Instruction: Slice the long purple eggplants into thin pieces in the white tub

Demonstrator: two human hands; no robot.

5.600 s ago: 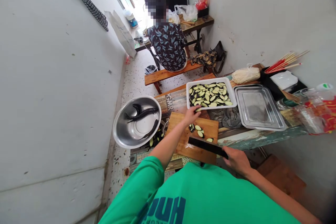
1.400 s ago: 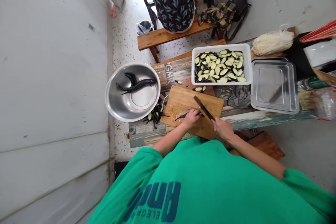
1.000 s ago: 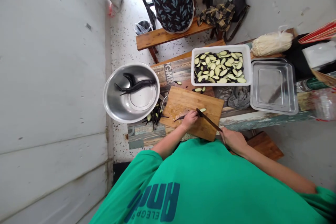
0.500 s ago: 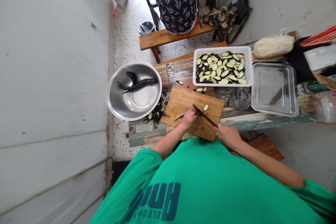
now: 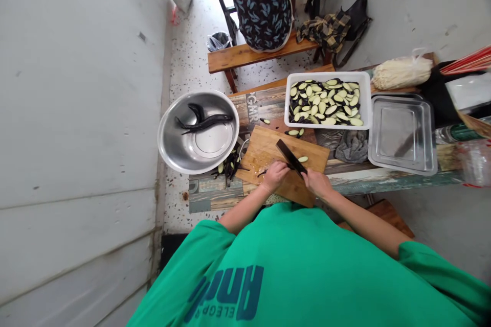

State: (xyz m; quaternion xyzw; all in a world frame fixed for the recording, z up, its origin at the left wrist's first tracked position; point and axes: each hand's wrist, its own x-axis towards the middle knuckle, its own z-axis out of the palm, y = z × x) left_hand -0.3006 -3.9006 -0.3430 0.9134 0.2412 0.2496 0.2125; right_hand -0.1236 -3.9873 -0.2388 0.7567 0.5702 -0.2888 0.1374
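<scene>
My left hand (image 5: pixel 276 174) is closed around a thin dark eggplant (image 5: pixel 263 172) on the wooden cutting board (image 5: pixel 264 144); the fingers hide most of it. The handle of a dark wide-bladed knife (image 5: pixel 286 151) is in my right hand (image 5: pixel 317 183). Its blade slants up and left over the board, just right of my left fingers, with its broad side showing. A pale oval eggplant slice (image 5: pixel 303 159) lies on the board beyond the blade. Behind the board stands a white tray (image 5: pixel 326 125) full of eggplant slices. A steel bowl (image 5: pixel 165 138) at left holds whole eggplants (image 5: pixel 209 122).
Eggplant trimmings (image 5: pixel 230 166) lie between bowl and board. Several slices (image 5: pixel 294 133) rest beside the tray. A grey cloth (image 5: pixel 352 146) and a clear plastic container (image 5: pixel 402 135) are to the right. Across the table a person (image 5: pixel 264 5) sits on a wooden bench (image 5: pixel 226 60).
My right hand has moved left, closer to my left hand. The knife has turned, so its broad blade face now shows. My left hand stays on the eggplant.
</scene>
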